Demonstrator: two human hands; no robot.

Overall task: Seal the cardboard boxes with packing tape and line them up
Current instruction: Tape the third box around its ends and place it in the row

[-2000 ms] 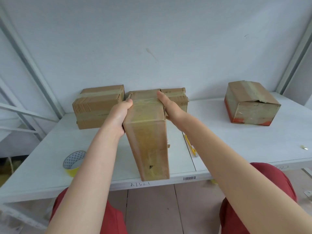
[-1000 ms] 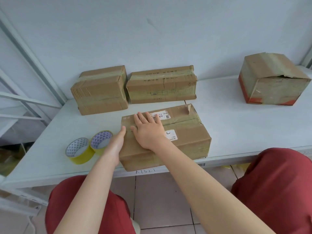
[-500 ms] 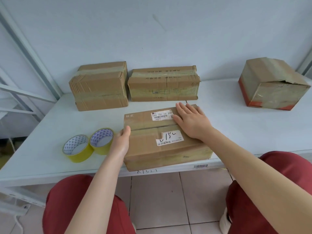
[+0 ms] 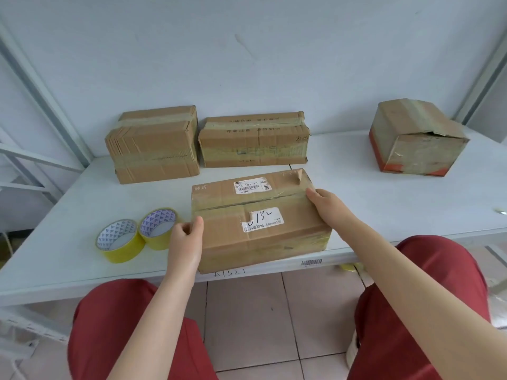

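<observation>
A labelled cardboard box (image 4: pixel 219 239) lies flat at the table's front edge, with tape along its top seam. My left hand (image 4: pixel 186 242) holds its left end, thumb on the top edge and fingers curled against the side. My right hand (image 4: pixel 329 208) holds the right end, its fingers going over the far edge out of sight. Two yellow tape rolls (image 4: pixel 118 239) (image 4: pixel 159 227) stand side by side just left of the box. Two taped boxes (image 4: pixel 153 144) (image 4: pixel 252 141) sit next to each other against the back wall.
Another taped box with red-orange lower edges (image 4: pixel 414 138) stands apart at the back right. The white table (image 4: pixel 384 204) has a slanted metal upright (image 4: pixel 41 86) at its left. A small shiny object (image 4: pixel 500 212) lies at the right edge. My knees are under the front edge.
The box went from upright in both hands to lying flat. My right hand then slid along the top seam from left to the right end. My left hand stayed at the left end.
</observation>
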